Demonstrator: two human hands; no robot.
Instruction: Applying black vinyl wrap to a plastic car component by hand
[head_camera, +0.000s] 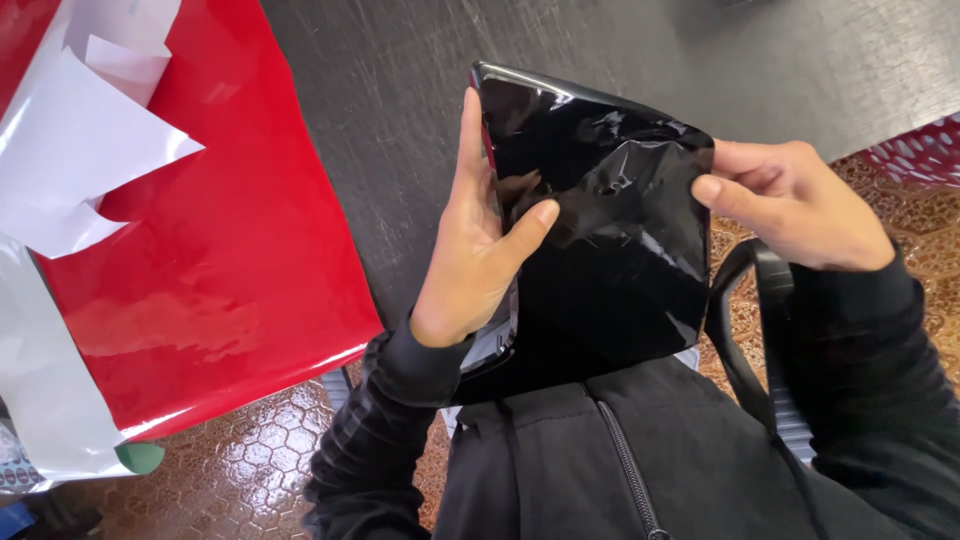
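At the far left, torn white paper pieces (85, 150) are lying on a glossy red sheet (220, 270) that is covering part of the dark worktop (400, 130). Next, the left hand (480, 250) is gripping the left edge of a flat black object wrapped in shiny black film (600, 250), its thumb pressing on the front face. The object is being held upright above the person's lap, near the worktop's edge. The right hand (790, 205) is pinching the wrinkled film at the upper right corner. A black strap (745, 330) is hanging below that hand.
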